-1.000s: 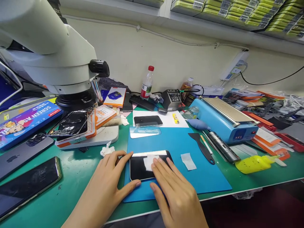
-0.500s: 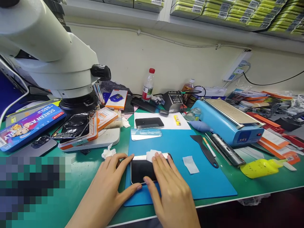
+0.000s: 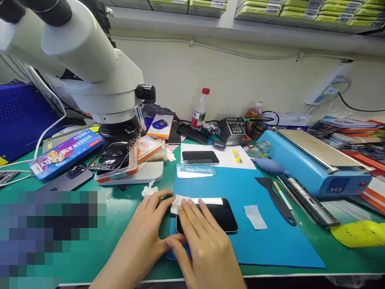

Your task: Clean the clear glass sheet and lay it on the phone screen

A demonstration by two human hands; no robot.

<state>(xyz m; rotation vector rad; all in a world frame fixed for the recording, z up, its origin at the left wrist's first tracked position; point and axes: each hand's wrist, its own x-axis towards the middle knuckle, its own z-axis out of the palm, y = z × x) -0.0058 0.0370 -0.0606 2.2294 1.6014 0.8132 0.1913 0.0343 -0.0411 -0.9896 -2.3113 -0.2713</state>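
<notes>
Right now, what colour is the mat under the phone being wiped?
Blue. The mat lies on a green bench top, clearest in the head view.

A green workbench (image 3: 126, 224) carries a blue mat (image 3: 264, 241), a microscope base (image 3: 141, 173) and a blue machine (image 3: 319, 164).

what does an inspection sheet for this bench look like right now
surface: green bench top with a blue mat on it
job's things: phone lies screen up on the mat; white wipe at its top left corner
clutter: microscope, spare glass, black spudger, blue heating machine, yellow bottle, water bottle
grippers: left hand steadies the phone's left edge; right hand, fingers pressing the wipe
cables: white cable at left, black cable from wall strip
surroundings: shelf of green boxes
</notes>
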